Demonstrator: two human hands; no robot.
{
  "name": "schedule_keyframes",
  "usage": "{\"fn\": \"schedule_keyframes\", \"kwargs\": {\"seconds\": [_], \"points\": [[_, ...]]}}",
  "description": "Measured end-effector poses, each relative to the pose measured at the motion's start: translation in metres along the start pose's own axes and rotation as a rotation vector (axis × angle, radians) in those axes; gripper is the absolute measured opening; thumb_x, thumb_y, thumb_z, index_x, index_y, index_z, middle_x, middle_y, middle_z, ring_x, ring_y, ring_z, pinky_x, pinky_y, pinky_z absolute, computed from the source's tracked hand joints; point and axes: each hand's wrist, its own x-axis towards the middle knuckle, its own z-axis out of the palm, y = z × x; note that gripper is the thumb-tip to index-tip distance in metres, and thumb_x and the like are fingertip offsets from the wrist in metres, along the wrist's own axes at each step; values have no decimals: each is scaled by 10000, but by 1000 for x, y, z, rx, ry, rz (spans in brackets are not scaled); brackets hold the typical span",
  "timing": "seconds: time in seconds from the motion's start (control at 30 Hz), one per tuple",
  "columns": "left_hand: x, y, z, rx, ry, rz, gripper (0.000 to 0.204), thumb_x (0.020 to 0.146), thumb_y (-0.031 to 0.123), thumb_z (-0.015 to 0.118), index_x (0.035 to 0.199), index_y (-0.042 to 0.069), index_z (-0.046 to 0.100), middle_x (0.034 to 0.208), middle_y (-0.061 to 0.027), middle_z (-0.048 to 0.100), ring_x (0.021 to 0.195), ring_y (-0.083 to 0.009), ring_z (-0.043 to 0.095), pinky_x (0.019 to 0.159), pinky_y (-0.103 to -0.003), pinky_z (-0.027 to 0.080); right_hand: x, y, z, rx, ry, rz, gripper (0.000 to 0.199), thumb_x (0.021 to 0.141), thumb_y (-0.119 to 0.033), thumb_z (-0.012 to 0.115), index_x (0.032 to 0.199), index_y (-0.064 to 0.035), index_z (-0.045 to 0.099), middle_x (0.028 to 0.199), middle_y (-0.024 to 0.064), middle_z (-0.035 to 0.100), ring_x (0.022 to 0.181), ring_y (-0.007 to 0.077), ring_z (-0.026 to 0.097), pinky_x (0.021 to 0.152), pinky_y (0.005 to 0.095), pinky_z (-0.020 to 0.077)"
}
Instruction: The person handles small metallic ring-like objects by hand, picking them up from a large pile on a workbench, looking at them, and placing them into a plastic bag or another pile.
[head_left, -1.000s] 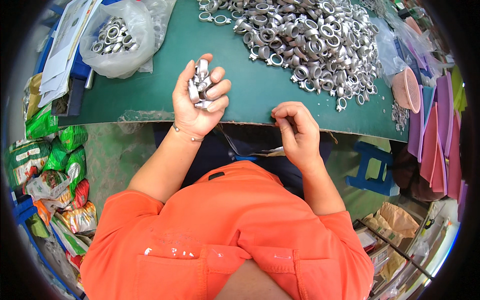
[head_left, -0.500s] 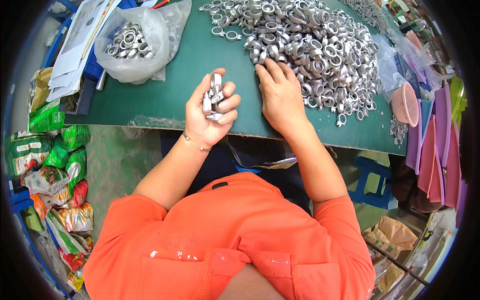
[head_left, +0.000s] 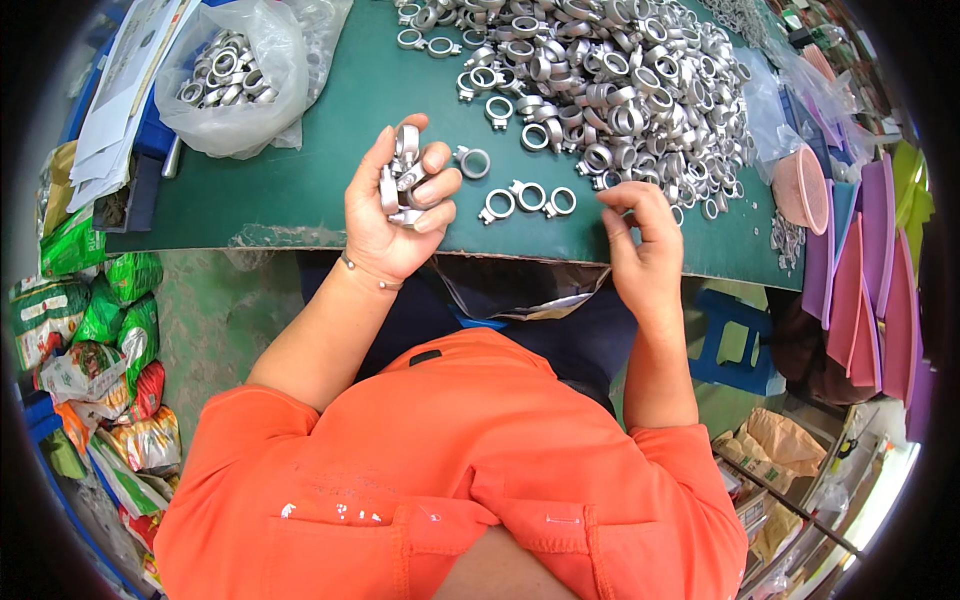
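Several silver-grey metal ring clamps (head_left: 407, 180), each with a small lug, are bunched in my left hand (head_left: 390, 215), fingers curled around them above the table's near part. My right hand (head_left: 645, 245) hovers near the table's front edge, fingers bent and thumb apart, with nothing visible between them. To its left a short row of loose ring clamps (head_left: 528, 198) lies flat on the green table (head_left: 330, 185). Another single ring clamp (head_left: 475, 163) rests just right of my left fingertips. Beyond my right hand spreads a big heap of the same ring clamps (head_left: 625, 90).
A translucent plastic bag (head_left: 285, 120) holding more ring clamps stands at the far left, beside papers (head_left: 120, 110) and a dark bin (head_left: 130, 195). Right of the heap are a pink basket (head_left: 803, 190) and purple and pink plastic pieces (head_left: 860, 300). A blue stool (head_left: 735, 340) stands below the table.
My right hand has drawn back from the heap toward me and to the right. Several ring clamps now lie apart on the table in front of it. My left hand keeps its bunch.
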Motion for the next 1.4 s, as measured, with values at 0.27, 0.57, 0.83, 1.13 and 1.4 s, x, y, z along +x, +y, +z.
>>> {"fn": "schedule_keyframes", "kwargs": {"seconds": [0.27, 0.57, 0.83, 1.13, 1.4], "points": [[2, 0, -1, -8, -21, -1, 321, 983, 295, 428, 1211, 91, 526, 869, -69, 419, 653, -142, 397, 442, -232, 363, -1, 10, 25, -174, 0, -208, 257, 676, 0, 743, 873, -24, 580, 951, 111, 593, 854, 301, 556, 741, 363, 460], [2, 0, -1, 7, -22, -1, 329, 983, 294, 427, 1219, 85, 522, 879, -73, 417, 658, -147, 401, 442, -239, 369, -25, 20, 37, 227, 201, -18, 451, 674, 0, 789, 1017, -39, 497, 983, 86, 592, 785, 157, 559, 695, 268, 472], [1, 0, -1, -4, -14, -3, 334, 986, 296, 420, 1223, 85, 521, 880, -74, 414, 661, -149, 403, 446, -242, 382, -27, 14, 36, 425, 194, -35, 626, 691, 36, 777, 1169, -35, 381, 1031, 102, 544, 836, 132, 551, 762, 253, 471], [1, 0, 0, 7, -9, -8, 333, 987, 303, 411, 1214, 87, 523, 873, -71, 410, 657, -146, 402, 445, -244, 393, -28, 21, 38, 430, 260, -167, 629, 701, 93, 741, 1184, -40, 361, 1023, 121, 543, 882, 177, 576, 802, 290, 483], [2, 0, -1, 2, -12, -8, 335, 986, 307, 415, 1215, 88, 523, 872, -72, 413, 654, -145, 403, 443, -247, 391, -25, 11, 32, 458, 253, -139, 720, 645, 46, 809, 1191, -62, 352, 996, 120, 576, 843, 164, 588, 763, 282, 492]]}}
